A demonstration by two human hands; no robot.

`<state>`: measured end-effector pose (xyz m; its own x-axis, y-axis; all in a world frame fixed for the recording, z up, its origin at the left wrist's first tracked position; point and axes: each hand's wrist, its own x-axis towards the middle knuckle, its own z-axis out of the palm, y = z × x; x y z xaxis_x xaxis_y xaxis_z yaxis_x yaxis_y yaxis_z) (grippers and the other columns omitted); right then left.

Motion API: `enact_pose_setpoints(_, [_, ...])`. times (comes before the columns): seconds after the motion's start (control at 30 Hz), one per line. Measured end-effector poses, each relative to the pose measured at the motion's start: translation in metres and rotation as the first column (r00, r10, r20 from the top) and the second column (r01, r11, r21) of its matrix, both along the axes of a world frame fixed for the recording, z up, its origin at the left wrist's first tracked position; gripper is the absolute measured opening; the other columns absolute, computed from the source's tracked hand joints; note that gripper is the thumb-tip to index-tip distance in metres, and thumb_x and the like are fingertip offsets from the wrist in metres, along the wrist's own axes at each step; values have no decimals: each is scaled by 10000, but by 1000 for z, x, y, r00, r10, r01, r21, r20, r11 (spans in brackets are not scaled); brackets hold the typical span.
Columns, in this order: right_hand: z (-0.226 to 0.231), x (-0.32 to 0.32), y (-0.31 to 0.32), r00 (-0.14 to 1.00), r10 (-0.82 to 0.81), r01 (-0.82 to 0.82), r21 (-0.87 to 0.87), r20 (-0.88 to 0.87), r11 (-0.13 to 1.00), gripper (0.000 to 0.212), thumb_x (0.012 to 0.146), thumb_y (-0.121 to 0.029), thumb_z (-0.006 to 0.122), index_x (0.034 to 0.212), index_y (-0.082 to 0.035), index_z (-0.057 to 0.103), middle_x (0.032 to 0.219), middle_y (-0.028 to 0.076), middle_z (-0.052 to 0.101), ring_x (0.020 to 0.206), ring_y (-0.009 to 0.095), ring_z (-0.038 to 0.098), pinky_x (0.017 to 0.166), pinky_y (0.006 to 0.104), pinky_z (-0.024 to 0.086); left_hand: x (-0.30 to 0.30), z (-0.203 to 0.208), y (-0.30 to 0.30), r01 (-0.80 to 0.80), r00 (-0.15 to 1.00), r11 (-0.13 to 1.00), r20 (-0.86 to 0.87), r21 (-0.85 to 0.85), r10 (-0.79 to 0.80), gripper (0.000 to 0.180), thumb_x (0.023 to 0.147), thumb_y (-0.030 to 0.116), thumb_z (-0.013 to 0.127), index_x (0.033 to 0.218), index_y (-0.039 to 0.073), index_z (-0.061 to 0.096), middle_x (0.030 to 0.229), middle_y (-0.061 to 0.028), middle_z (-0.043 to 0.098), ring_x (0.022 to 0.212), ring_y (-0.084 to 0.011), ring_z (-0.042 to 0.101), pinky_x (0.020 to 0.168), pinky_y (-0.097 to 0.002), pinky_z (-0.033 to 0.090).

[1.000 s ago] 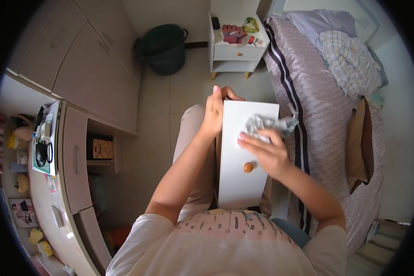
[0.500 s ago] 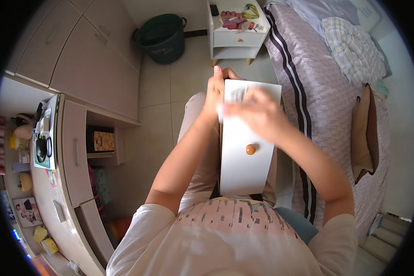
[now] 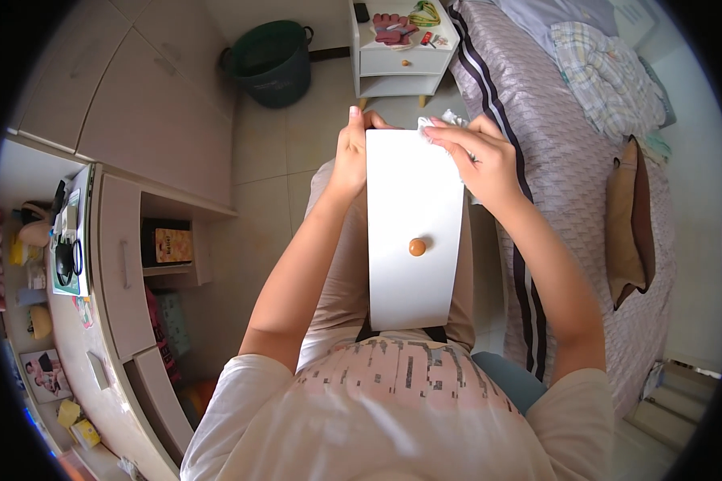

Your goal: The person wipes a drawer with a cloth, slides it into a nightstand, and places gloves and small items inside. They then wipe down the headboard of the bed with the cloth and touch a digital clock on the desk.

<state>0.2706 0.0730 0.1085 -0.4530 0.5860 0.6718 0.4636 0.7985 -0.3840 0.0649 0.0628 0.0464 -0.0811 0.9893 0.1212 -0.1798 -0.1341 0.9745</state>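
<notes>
Right hand (image 3: 493,156) has shifted from the L edge to the far R corner of the long, white, rectangular drawer front (image 3: 409,192), holding a crumpled whitish cloth (image 3: 455,118) there. Front's smooth & bright, facing up over the beige-trousered lap (image 3: 333,232), w/ 1 round, orange-brown knob (image 3: 417,247) approx. mid-width. Left hand (image 3: 351,156) grips the far L edge, thumb up, same as before. R hand, blurry ½ sec ago, now sharp.
</notes>
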Motion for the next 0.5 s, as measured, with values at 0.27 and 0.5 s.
enact_pose_setpoints(0.27, [-34,2,-65,956,273,-265,-86,105,960,314,787,35,735,1042,-139,788,1071,38,771,754,128,644,625,256,554,-13,-8,-2,-54,998,998,20,-38,55,678,1116,494,189,806,18,558,851,-144,719,775,-173,663,767,-313,559])
enact_pose_setpoints(0.5, [-12,-7,-11,995,-86,85,-25,-52,996,293,826,61,707,1053,-112,775,1059,29,771,698,162,648,588,287,542,-10,0,-6,-29,1000,994,8,-102,30,600,1128,417,246,841,16,587,900,-143,723,801,-166,663,782,-314,555])
